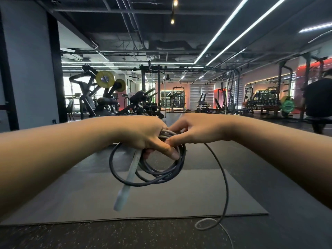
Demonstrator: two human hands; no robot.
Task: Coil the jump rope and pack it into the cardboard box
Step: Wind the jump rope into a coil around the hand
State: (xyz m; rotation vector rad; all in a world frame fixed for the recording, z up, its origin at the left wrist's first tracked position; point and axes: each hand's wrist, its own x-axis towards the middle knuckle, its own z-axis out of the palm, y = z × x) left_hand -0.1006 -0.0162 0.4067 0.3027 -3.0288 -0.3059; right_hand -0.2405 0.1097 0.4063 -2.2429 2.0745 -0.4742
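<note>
Gym floor with a grey mat.
Left hand grips the coiled rope; right hand pinches it, weight machines behind.

One jump rope, two hands.

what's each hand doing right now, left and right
Left hand: closed, grip around the coiled jump rope and its pale handle.
Right hand: closed, fingers pinching the rope at the top of the coil.
</note>
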